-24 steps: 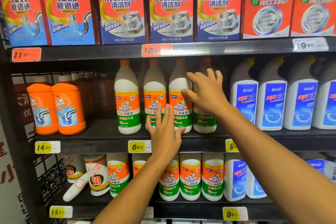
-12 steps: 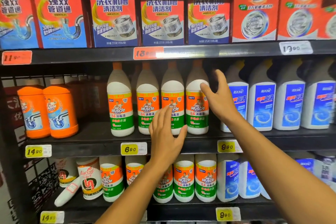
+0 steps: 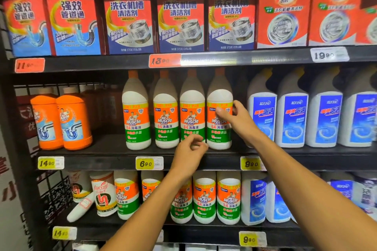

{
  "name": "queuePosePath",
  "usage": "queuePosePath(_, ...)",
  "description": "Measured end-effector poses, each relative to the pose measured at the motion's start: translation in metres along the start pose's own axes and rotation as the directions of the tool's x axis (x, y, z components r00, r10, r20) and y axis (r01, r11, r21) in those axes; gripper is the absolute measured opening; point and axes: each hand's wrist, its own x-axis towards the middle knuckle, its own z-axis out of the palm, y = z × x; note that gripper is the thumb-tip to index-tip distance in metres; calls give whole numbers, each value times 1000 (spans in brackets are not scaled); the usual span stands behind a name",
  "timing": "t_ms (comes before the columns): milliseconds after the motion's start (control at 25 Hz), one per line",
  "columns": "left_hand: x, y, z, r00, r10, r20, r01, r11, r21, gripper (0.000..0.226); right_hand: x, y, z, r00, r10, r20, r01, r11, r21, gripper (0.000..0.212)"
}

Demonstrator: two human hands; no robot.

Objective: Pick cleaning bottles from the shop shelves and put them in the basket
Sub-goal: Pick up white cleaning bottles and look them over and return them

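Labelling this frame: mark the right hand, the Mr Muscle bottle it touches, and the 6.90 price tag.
right hand (image 3: 237,117): head view, back of the hand.
Mr Muscle bottle (image 3: 219,98): head view, white shoulder above the label.
6.90 price tag (image 3: 145,163): head view, yellow price panel.

White plastic disinfectant bottles (image 3: 219,116) with a smooth, slightly glossy finish and shiny printed wrap labels stand on a dark, matt metal shelf (image 3: 106,149). Beside them are glossy orange plastic drain-cleaner tubs (image 3: 73,122), and above, printed cardboard boxes (image 3: 130,18) with a soft sheen. Paper price tags (image 3: 150,163) sit in clear, reflective plastic strips along the shelf edges.
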Motion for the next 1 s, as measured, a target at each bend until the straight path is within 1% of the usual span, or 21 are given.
queuePosePath(80, -3, 4, 1, 1000, -4, -1, 4, 1000, -24, 15, -2, -2, -1, 999, -31, -28, 32, 1000, 2, 27)
queuePosePath(200, -12, 11, 0, 998, 3, -64, -10, 995, -102, 20, -15, -14, -6, 997, -54, -58, 59, 995, 82, 26)
queuePosePath(280, -15, 18, -1, 999, -24, -41, 16, 985, -174, 27, -31, -23, -12, 997, -37, -65, 46, 990, 132, 29)
queuePosePath(400, -30, 27, 4, 985, -93, 147, 138, 931, -337, 68, -65, -29, -15, 999, 39, -38, -32, 986, 162, 41)
queuePosePath(440, -39, 26, 6, 971, -105, 213, 180, 910, -373, 75, -78, -28, -15, 997, 69, -28, -64, 984, 165, 43)
queuePosePath(480, -50, 22, 8, 956, -108, 273, 213, 895, -393, 75, -92, -27, -14, 995, 96, -25, -90, 980, 179, 43)
queuePosePath(560, -75, 7, 13, 922, -104, 374, 254, 889, -380, 62, -121, -20, -13, 990, 143, -19, -135, 963, 232, 42)
queuePosePath(640, -101, -9, 17, 903, -104, 417, 261, 904, -340, 56, -149, -12, -13, 985, 170, 31, -172, 949, 264, 46)
queuePosePath(720, -127, -29, 20, 919, -91, 384, 226, 919, -324, 60, -177, -1, -12, 978, 169, 125, -197, 943, 267, 53)
queuePosePath(840, -163, -55, 21, 937, -115, 329, 224, 921, -318, 80, -211, 16, -13, 952, 176, 250, -237, 942, 236, 63)
queuePosePath(920, -181, -70, 19, 946, -134, 295, 225, 928, -299, 92, -226, 22, -9, 944, 175, 278, -237, 950, 205, 73)
queuePosePath(1000, -191, -80, 15, 956, -156, 248, 227, 930, -288, 97, -235, 23, -1, 956, 135, 259, -183, 968, 172, 78)
